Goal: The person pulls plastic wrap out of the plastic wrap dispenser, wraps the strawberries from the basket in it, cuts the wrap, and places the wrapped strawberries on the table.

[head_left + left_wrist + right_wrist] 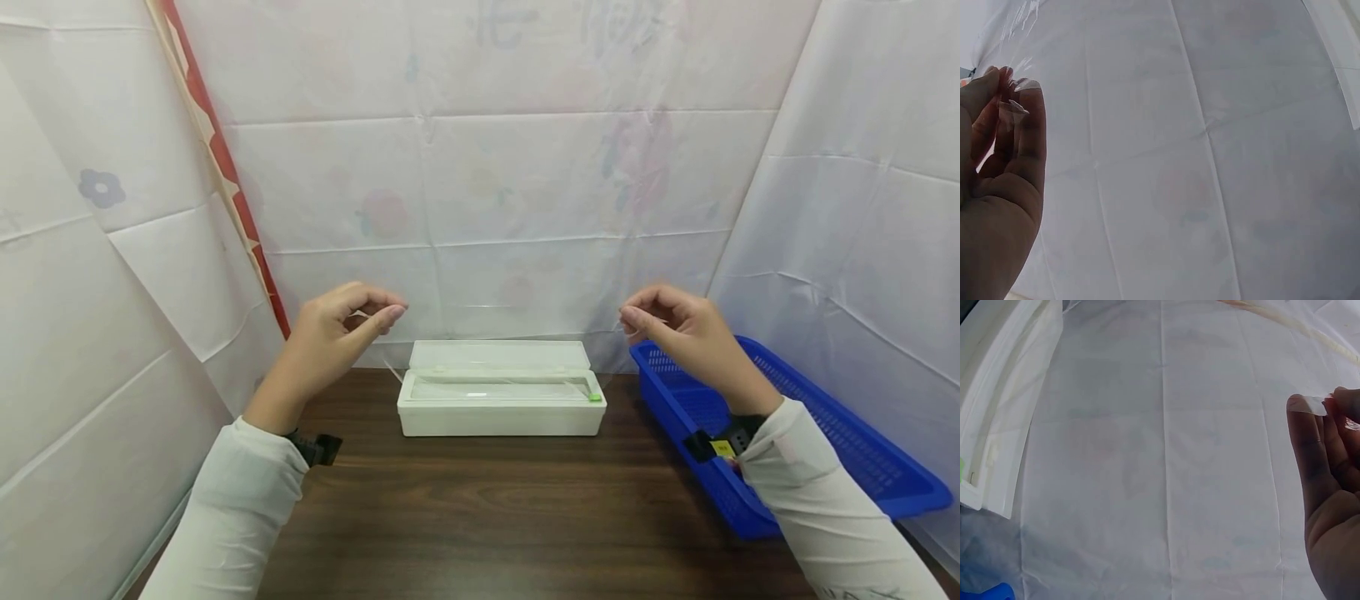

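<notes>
Clear plastic wrap (1013,107) stretches up from a white wrap dispenser (501,421), nearly invisible except for faint glints. My left hand (337,325) pinches one corner of it between thumb and fingers, raised left of the dispenser. At the opposite corner, my right hand (675,333) pinches the film; a small flap of it shows over a fingertip in the right wrist view. The dispenser's lid (498,354) is tipped back, and a green slider (595,397) sits at the right end of its front edge.
A blue perforated basket (918,492) stands on the right, partly under my right forearm. The dispenser rests on a dark wooden table (480,517). White printed sheeting (525,183) hangs behind and on both sides, with a red-edged strip (225,158) at the left corner.
</notes>
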Motion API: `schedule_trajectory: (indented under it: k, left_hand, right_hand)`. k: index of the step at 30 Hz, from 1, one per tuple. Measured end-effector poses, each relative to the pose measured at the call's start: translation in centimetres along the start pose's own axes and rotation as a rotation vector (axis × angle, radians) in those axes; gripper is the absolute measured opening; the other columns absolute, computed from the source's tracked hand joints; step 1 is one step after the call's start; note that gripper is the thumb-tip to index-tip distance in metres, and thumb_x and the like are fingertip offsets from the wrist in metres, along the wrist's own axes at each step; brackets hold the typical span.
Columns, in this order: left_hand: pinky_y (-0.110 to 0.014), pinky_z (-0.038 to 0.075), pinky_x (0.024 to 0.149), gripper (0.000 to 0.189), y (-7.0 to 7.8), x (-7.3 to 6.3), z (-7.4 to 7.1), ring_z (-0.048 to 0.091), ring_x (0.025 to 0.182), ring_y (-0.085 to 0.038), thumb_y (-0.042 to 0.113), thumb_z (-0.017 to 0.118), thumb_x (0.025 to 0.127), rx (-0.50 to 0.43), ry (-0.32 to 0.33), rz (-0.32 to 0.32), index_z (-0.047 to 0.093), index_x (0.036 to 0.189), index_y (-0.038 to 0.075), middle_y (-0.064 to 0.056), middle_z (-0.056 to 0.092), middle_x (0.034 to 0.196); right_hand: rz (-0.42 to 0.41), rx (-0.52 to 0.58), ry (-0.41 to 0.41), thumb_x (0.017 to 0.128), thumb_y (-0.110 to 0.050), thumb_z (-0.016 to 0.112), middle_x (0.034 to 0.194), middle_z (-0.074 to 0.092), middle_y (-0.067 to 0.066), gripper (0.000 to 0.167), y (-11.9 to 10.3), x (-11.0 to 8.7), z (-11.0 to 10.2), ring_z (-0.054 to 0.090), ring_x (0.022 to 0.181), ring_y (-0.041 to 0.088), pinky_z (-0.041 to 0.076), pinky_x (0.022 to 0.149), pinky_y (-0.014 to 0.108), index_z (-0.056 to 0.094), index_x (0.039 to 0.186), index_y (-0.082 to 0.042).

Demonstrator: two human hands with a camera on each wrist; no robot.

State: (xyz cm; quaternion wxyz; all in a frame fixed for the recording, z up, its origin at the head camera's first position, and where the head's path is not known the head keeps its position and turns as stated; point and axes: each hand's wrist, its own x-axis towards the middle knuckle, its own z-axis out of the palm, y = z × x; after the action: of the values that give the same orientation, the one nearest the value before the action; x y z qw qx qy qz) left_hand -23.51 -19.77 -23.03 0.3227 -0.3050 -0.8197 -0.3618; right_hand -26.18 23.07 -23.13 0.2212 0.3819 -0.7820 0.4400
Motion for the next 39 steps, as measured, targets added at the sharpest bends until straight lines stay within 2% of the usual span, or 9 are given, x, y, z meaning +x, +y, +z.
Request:
schedule_trajectory:
  k: [5, 14, 19, 25, 30, 34, 39]
  left_hand:
    - [-0.018, 0.052, 0.07, 0.009, -0.5, -0.2, 0.2, 0.06, 0.079, -0.01, 0.015, 0.07, 0.096, 0.007, -0.016, -0.005, 0.076, 0.103, 0.015, 0.007, 0.069, 0.096]
    - [-0.022, 0.052, 0.064, 0.01, -1.3, -1.0, 1.0, 0.063, 0.076, -0.009, 0.02, 0.071, 0.096, 0.009, -0.093, -0.041, 0.076, 0.104, 0.019, 0.008, 0.067, 0.093]
    - [-0.024, 0.052, 0.065, 0.01, -1.4, -1.2, 1.3, 0.062, 0.076, -0.009, 0.022, 0.071, 0.096, 0.017, -0.107, -0.039, 0.076, 0.104, 0.021, 0.007, 0.068, 0.093]
    - [-0.026, 0.053, 0.065, 0.009, -1.7, -1.5, 1.5, 0.061, 0.075, -0.009, 0.021, 0.072, 0.095, 0.03, -0.122, -0.037, 0.076, 0.103, 0.019, 0.005, 0.069, 0.094]
    - [-0.023, 0.053, 0.064, 0.009, -1.1, -1.6, 1.2, 0.061, 0.075, -0.008, 0.02, 0.072, 0.095, -0.001, -0.118, -0.01, 0.076, 0.103, 0.02, 0.008, 0.069, 0.094]
    - [-0.022, 0.053, 0.065, 0.01, -0.5, -1.6, 0.9, 0.061, 0.076, -0.007, 0.017, 0.072, 0.095, -0.012, -0.104, 0.029, 0.076, 0.103, 0.019, 0.008, 0.069, 0.095]
    - [-0.02, 0.053, 0.067, 0.012, 0.2, -1.6, 0.5, 0.061, 0.078, -0.007, 0.012, 0.073, 0.094, -0.018, -0.079, 0.048, 0.076, 0.104, 0.018, 0.009, 0.07, 0.097]
  right_hand:
    - [0.008, -0.061, -0.006, 0.099, 0.001, 0.061, 0.092, 0.068, 0.004, 0.011, 0.2, -0.3, 0.3, 0.069, 0.075, 0.018, 0.058, 0.066, 0.025, 0.069, 0.105, -0.003]
    - [0.066, -0.097, -0.041, 0.1, -0.005, 0.062, 0.089, 0.068, 0.009, 0.008, 1.3, -1.2, 0.5, 0.067, 0.077, 0.014, 0.056, 0.067, 0.022, 0.069, 0.104, -0.005]
    - [0.065, -0.078, -0.064, 0.1, -0.004, 0.062, 0.083, 0.067, 0.005, 0.009, 1.8, -1.5, 0.4, 0.065, 0.072, 0.017, 0.055, 0.063, 0.023, 0.068, 0.102, -0.009]
    - [0.072, -0.028, -0.113, 0.101, -0.004, 0.06, 0.08, 0.065, 0.007, 0.01, 1.7, -1.8, 0.2, 0.064, 0.068, 0.019, 0.055, 0.06, 0.027, 0.067, 0.104, -0.009]
    - [0.079, 0.012, -0.106, 0.101, -0.001, 0.058, 0.083, 0.067, 0.011, 0.011, 1.0, -2.0, -0.4, 0.067, 0.067, 0.02, 0.057, 0.061, 0.03, 0.067, 0.105, -0.005]
    - [0.045, 0.006, -0.12, 0.1, 0.002, 0.058, 0.084, 0.067, 0.01, 0.013, 0.3, -2.2, -0.7, 0.068, 0.067, 0.019, 0.058, 0.061, 0.03, 0.067, 0.106, -0.005]
    - [-0.01, 0.022, -0.114, 0.099, 0.007, 0.056, 0.083, 0.067, 0.01, 0.018, -0.5, -2.3, -1.2, 0.067, 0.068, 0.018, 0.057, 0.06, 0.029, 0.067, 0.106, -0.005]
